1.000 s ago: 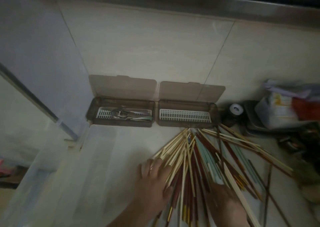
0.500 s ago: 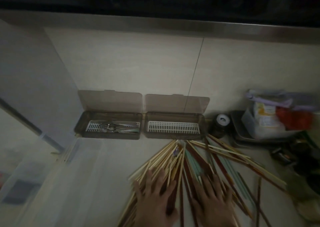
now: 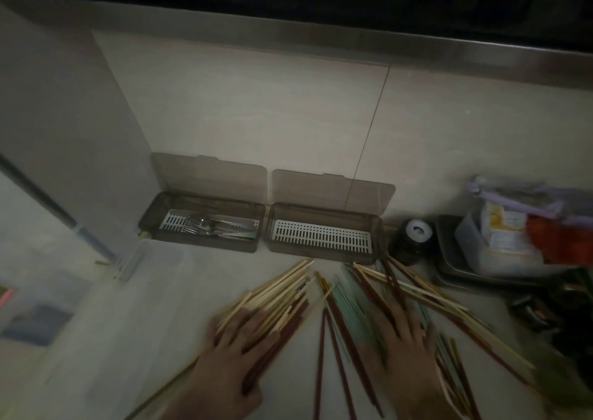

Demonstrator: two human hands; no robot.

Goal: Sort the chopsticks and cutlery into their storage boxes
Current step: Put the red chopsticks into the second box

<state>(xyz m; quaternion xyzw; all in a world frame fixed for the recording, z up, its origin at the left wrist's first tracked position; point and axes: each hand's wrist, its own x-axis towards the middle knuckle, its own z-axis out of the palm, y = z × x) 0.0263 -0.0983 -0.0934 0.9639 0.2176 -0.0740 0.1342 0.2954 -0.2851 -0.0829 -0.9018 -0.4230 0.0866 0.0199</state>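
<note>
My left hand (image 3: 234,352) and right hand (image 3: 404,349) are smearing with motion blur, hiding the chopsticks (image 3: 349,304) beneath them. The bottom edge is cutting off my wrists; clutter (image 3: 539,310) right of my right hand is too dark to identify.

A fan of chopsticks (image 3: 346,304), pale wood, dark red and light green, lies spread on the counter. Behind it two brown storage boxes stand side by side, lids open: the left box (image 3: 202,222) holds metal cutlery (image 3: 208,227), while the right box (image 3: 322,233) shows only its white slotted tray.
</note>
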